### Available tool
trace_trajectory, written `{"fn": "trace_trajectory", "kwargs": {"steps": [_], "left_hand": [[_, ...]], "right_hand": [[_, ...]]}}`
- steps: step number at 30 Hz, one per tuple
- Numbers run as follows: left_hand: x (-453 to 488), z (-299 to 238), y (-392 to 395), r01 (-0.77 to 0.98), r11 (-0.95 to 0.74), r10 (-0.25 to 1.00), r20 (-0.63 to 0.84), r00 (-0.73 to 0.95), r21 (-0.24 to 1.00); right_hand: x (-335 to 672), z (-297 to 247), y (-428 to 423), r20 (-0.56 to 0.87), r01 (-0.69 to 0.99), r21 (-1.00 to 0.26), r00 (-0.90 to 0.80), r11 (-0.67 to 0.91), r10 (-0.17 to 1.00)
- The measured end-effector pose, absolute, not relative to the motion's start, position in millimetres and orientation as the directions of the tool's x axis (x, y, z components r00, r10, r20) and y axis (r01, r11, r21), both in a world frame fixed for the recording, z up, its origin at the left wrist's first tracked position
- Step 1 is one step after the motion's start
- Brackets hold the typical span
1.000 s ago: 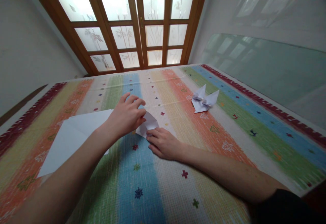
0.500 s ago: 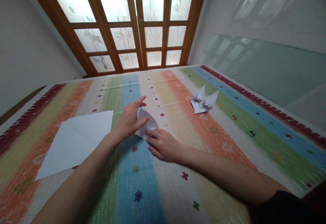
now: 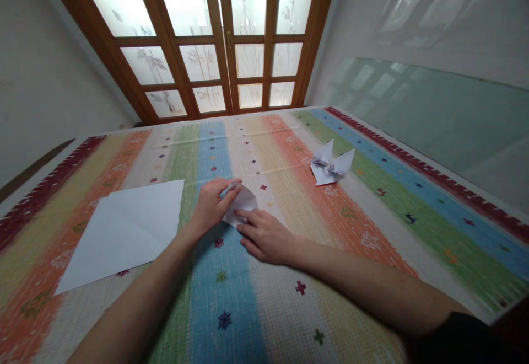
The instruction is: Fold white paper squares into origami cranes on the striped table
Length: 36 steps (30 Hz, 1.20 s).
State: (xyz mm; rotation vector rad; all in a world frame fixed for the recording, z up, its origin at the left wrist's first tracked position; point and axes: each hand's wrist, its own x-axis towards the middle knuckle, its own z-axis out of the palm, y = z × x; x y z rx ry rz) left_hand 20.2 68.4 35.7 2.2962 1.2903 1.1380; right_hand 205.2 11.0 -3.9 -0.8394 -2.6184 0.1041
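A small folded sheet of white paper (image 3: 244,198) lies on the striped cloth between my hands. My left hand (image 3: 215,201) is closed on its far left edge, thumb and fingers pinching the paper there. From the right, my right hand (image 3: 266,234) rests on the cloth with its fingertips pressing the near right part of the same paper. Parts of the folds are hidden under my fingers.
Flat white sheets of paper (image 3: 124,231) lie to the left, beside my left forearm. A folded white paper figure (image 3: 330,165) sits at the back right. The striped tablecloth (image 3: 223,287) covers the table; a wooden glazed door (image 3: 227,38) stands beyond.
My left hand, earlier spread with thumb and fingers apart over the paper, has closed and pinches its far left edge. The right hand stays nearly where it was.
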Motion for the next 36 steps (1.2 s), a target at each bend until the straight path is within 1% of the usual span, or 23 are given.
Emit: {"fn": "trace_trajectory", "kwargs": {"steps": [8, 11, 15, 17, 21, 28, 36], "left_hand": [[21.7, 34.3, 66.5, 0.533, -0.549, 0.831, 0.490, 0.264, 0.644], [22.6, 38.9, 67.3, 0.498, -0.482, 0.875, 0.425, 0.232, 0.721], [24.1, 45.9, 70.6, 0.395, -0.349, 0.936, 0.292, 0.197, 0.850], [24.7, 47.8, 72.0, 0.355, -0.303, 0.948, 0.242, 0.206, 0.884], [24.6, 49.4, 72.1, 0.353, -0.289, 0.949, 0.218, 0.228, 0.890], [25.1, 54.7, 71.7, 0.390, -0.334, 0.939, 0.268, 0.216, 0.858], [26.1, 58.3, 71.8, 0.401, -0.335, 0.936, 0.251, 0.248, 0.853]], "right_hand": [[204.0, -3.2, 11.0, 0.324, 0.544, -0.220, -0.742, 0.810, 0.586], [203.9, -2.0, 11.1, 0.316, 0.546, -0.218, -0.744, 0.809, 0.588], [204.7, -1.1, 10.9, 0.313, 0.544, -0.215, -0.748, 0.811, 0.585], [204.9, -1.5, 10.9, 0.315, 0.540, -0.214, -0.751, 0.814, 0.580], [204.5, -3.3, 11.3, 0.322, 0.543, -0.196, -0.751, 0.816, 0.577], [204.9, -2.6, 11.6, 0.320, 0.546, -0.190, -0.751, 0.816, 0.577], [204.7, -2.7, 11.3, 0.315, 0.543, -0.221, -0.746, 0.810, 0.586]]}}
